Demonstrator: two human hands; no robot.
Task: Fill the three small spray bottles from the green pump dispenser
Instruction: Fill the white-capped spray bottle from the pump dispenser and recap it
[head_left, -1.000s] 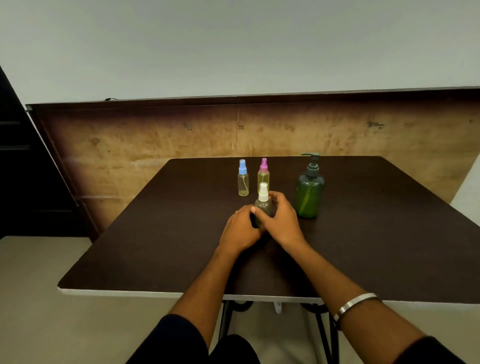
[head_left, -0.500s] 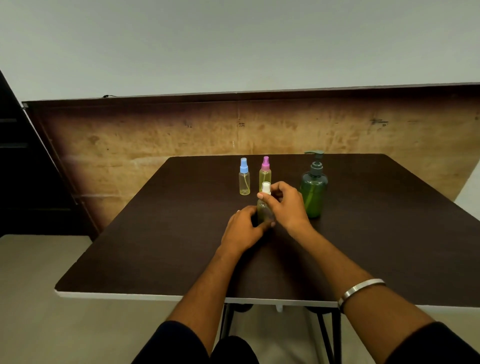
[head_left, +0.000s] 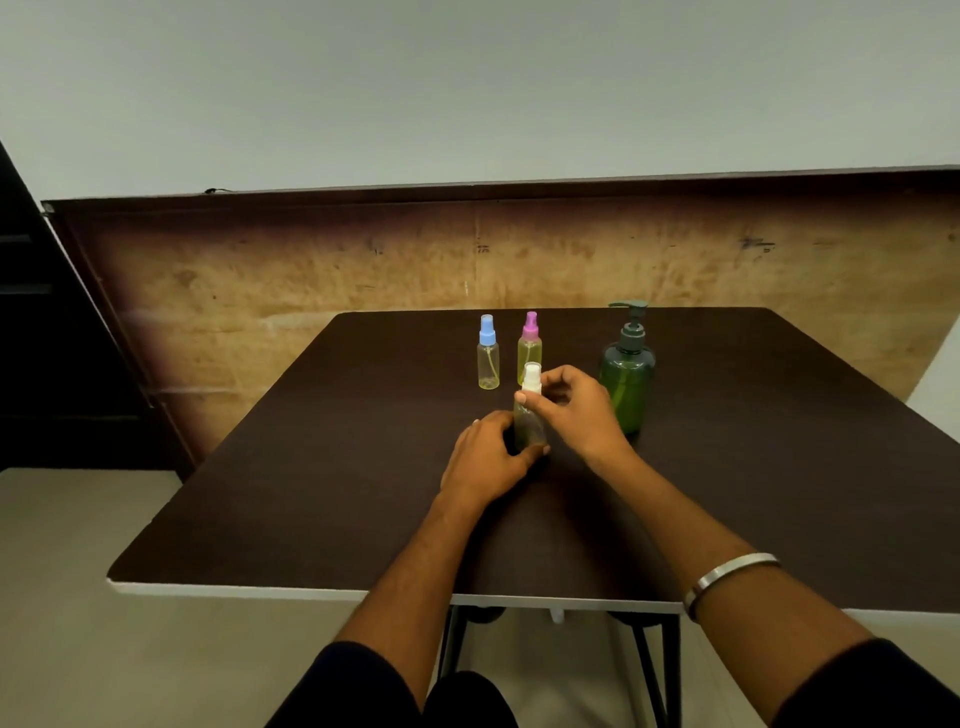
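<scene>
On the dark table (head_left: 322, 467), I'd hold my left hand (head_left: 485, 457) clamped round the white-capped bottle (head_left: 529, 415) while my right hand (head_left: 571, 410), pinching its cap (head_left: 531, 378), twists squarely.

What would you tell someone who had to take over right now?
Left hand grips the body of the white-capped spray bottle, upright on the table. Right hand pinches its white cap. Blue-capped bottle and pink-capped bottle stand behind, caps on. Green pump dispenser stands to the right, untouched. Left: uncap, fill, recap.
</scene>
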